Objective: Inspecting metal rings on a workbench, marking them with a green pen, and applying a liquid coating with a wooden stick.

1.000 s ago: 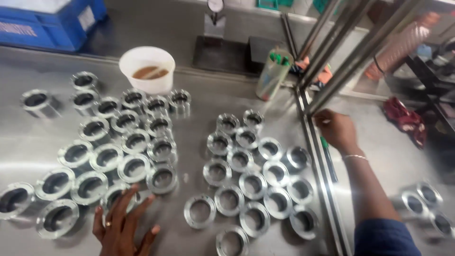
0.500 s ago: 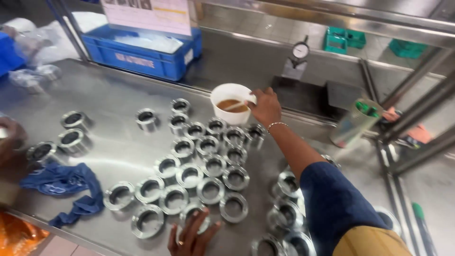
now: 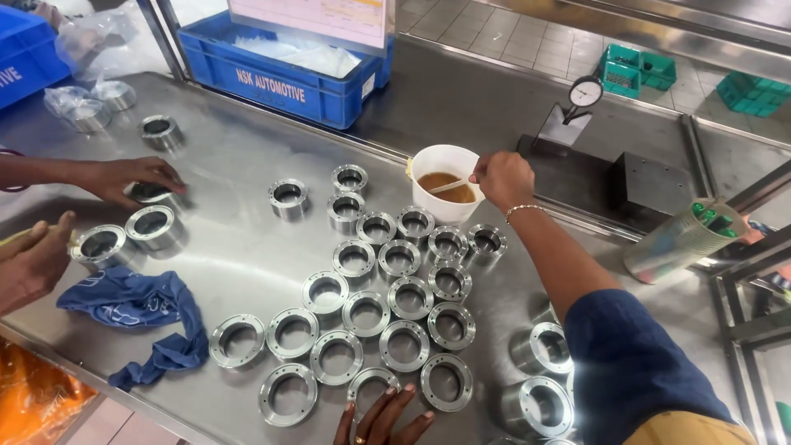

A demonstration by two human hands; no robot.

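Observation:
My right hand (image 3: 503, 180) reaches over the steel table (image 3: 231, 247) and pinches a thin pale stick (image 3: 449, 186) that dips into brown liquid in a white cup (image 3: 445, 206). Several machined metal rings (image 3: 404, 297) lie flat in rows in front of the cup. At the table's near edge my left hand (image 3: 383, 419) rests with its fingers spread, holding nothing, its fingertips touching the nearest ring (image 3: 369, 384).
Another person's hands (image 3: 132, 177) (image 3: 33, 259) handle rings (image 3: 152, 224) at the left. A blue cloth (image 3: 140, 309) lies near the front edge. A blue crate (image 3: 288, 70) stands at the back. A dial gauge (image 3: 583, 95) and a tilted metallic can (image 3: 680, 243) are at the right.
My right hand went from the right-side rail to the white cup and now grips the stick. The view swung left, showing the other person's hands. My left hand stays at the front edge.

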